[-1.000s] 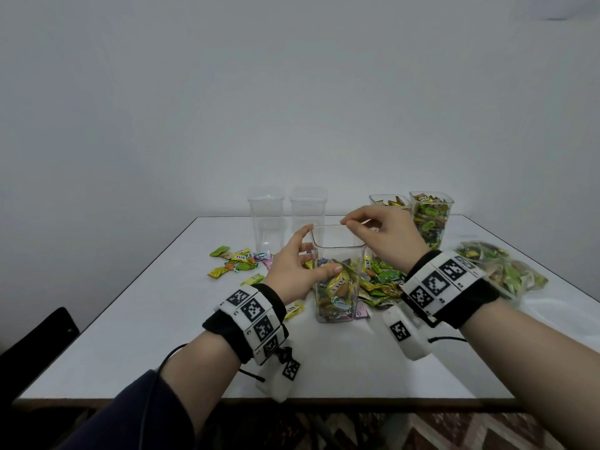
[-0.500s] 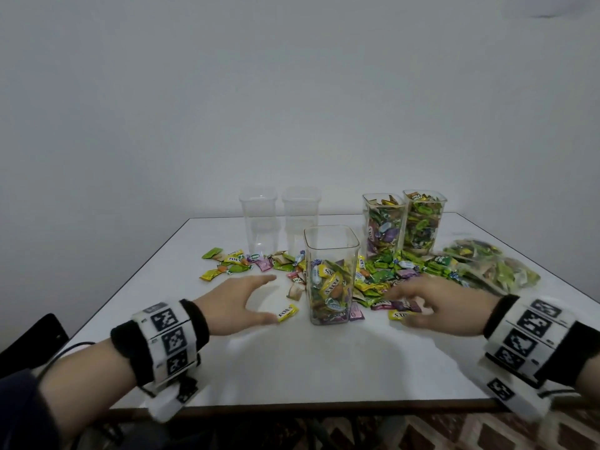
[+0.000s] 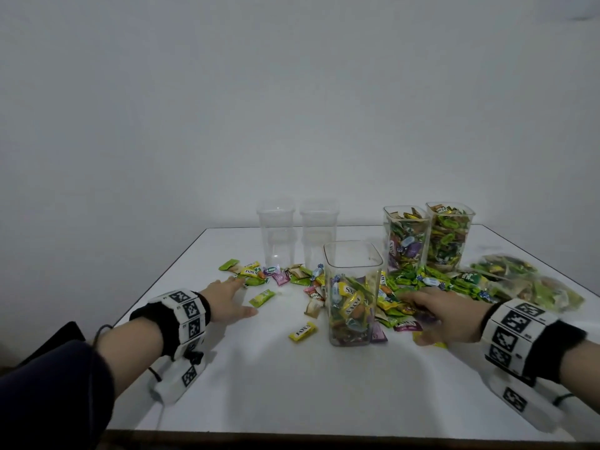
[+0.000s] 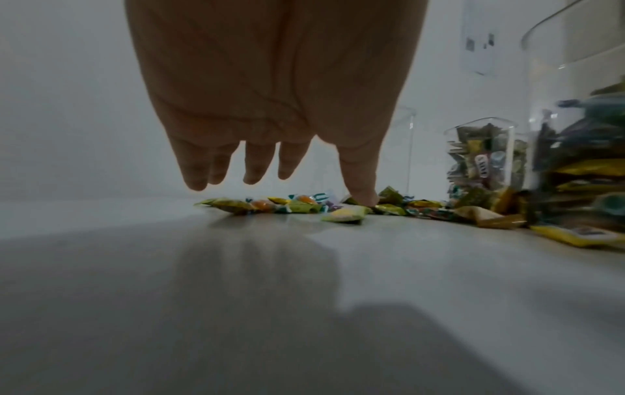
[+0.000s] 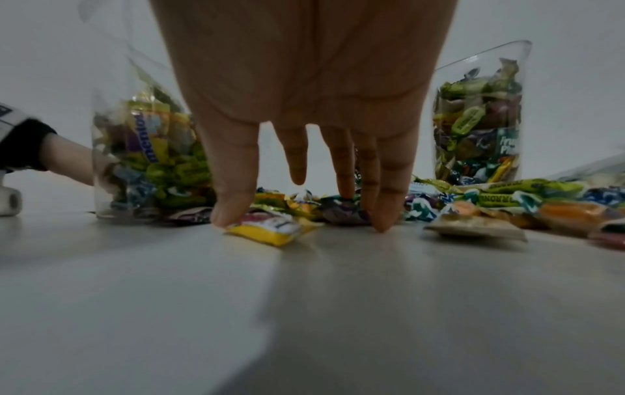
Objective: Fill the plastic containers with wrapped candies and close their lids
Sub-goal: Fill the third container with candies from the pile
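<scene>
- Step in hand, by judgement: gathering loose candies for the half-filled container at mid-counter.
- Best done, by judgement: raked into small bunches, lifted clear of the rim, dropped straight in; container steadied against tipping.
- Left hand: palm down, low over the counter left of the container; fingers spread and straight, holding nothing; thumb tip reaching the near edge of the scattered candies.
- Right hand: palm down on the pile right of the container; fingers splayed, tips pressed onto wrappers, thumb on a yellow candy; nothing gripped yet.
- Two full containers behind the pile, lids not on; two empty containers at the back left.
- Bags of candy at far right.
</scene>
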Motion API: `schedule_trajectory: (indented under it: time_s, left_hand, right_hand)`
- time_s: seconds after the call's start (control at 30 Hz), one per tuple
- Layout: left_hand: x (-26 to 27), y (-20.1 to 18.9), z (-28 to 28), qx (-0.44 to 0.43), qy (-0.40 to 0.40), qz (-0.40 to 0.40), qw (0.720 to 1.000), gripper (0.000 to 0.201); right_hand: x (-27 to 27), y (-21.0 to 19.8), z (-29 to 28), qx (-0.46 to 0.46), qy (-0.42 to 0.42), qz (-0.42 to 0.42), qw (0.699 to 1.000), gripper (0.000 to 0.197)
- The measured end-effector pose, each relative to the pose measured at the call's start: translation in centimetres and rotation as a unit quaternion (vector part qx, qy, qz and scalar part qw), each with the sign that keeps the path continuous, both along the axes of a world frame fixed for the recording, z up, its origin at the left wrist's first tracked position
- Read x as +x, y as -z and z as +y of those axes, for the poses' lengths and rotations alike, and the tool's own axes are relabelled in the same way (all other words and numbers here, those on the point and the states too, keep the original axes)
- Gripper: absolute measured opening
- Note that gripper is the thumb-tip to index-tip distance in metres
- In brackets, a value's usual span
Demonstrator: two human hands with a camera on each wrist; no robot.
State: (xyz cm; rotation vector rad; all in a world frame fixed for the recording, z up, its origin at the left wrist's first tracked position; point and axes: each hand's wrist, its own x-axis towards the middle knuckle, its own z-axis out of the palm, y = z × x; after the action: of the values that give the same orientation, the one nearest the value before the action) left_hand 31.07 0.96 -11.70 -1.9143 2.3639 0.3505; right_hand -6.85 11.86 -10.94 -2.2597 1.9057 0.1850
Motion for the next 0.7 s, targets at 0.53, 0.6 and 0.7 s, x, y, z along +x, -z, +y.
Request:
schedule_trajectory:
  time_s: [0.53,0.6,0.7]
  left_hand:
    - [-1.5,-0.1,-6.2,0.021,0.011,0.062,0.998,0.076]
    - [-1.5,0.1,-6.3,0.004,0.018,0.072,0.997,0.063]
    - [-1.6,0.0,-6.2,-0.014,0.037,0.084,0.996,0.041]
  right_hand:
    - [0.0,0.8,-3.8,-0.022,-0.023,0.002,0.999,0.053]
    - [-0.1,0.8,-3.8,-0.028,-0.027,-0.007,0.999,0.049]
    - [-0.2,0.7,-3.9,-0.044,-0.032,-0.01,0.998,0.039]
